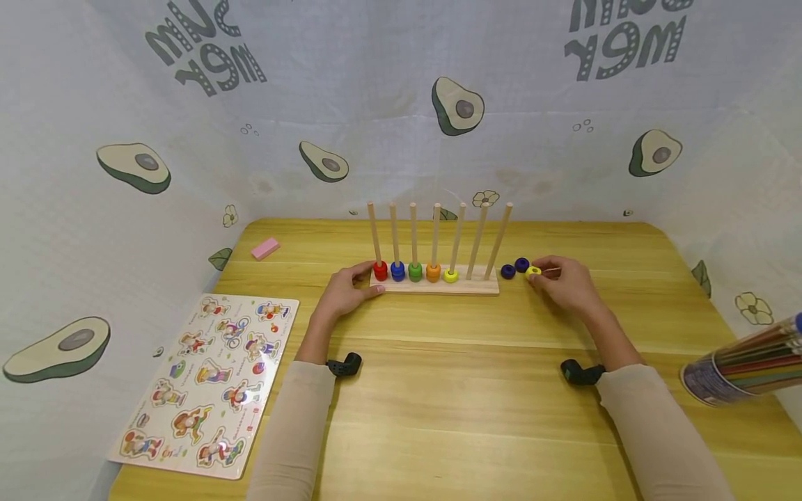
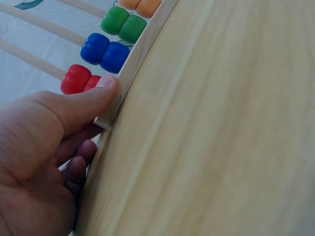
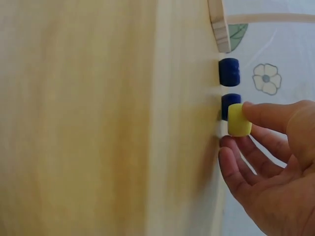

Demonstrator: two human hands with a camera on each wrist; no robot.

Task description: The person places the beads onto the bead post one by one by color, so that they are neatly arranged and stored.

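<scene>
A wooden peg stacker [image 1: 432,287] with several upright rods stands at the middle back of the table. From its left end, the rods carry red, blue, green and orange beads [image 1: 433,272] in pairs, then one yellow bead [image 1: 450,276]; the two rightmost rods are bare. My left hand [image 1: 345,290] grips the left end of the base, its thumb against the front beside the red beads [image 2: 76,79]. Past the right end, my right hand [image 1: 567,285] pinches a loose yellow bead [image 3: 239,120] between thumb and fingers. Two dark blue beads [image 1: 508,271] lie just left of it.
On the left lies a white picture puzzle board [image 1: 207,383], with a pink block [image 1: 265,248] behind it. A container of coloured pencils [image 1: 720,379] is at the right edge. Avocado-printed cloth [image 1: 388,111] hangs behind the table and along its sides.
</scene>
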